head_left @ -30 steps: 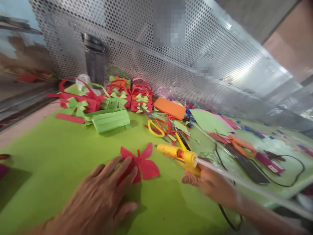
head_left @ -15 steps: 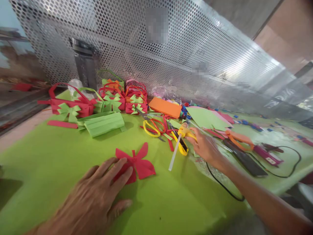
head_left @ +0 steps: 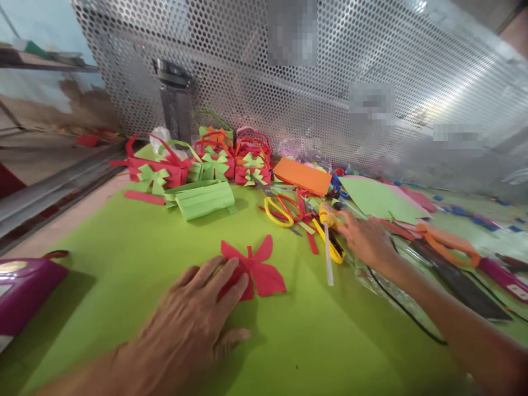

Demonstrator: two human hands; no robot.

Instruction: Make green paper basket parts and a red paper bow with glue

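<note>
My left hand lies flat, its fingertips resting on a red paper bow with several petal-shaped lobes. Part of the bow is hidden under those fingers. To the right, my right hand has its fingers closed around a yellow glue gun. A whitish glue stick pokes out of the gun toward me. Scissors with yellow handles lie beside the gun, close to my right fingers. Another pair of scissors, with one yellow and one orange-red loop, rests among red and green paper strips.
Red paper baskets with green bows line the back, near a dark bottle. A folded green paper piece and an orange block lie ahead. A purple device is at the left edge. A black cord crosses at right.
The view has swung left, so everything sits farther right and the purple device has appeared. The glue gun has turned a little in my right hand. My left hand stays on the bow.
</note>
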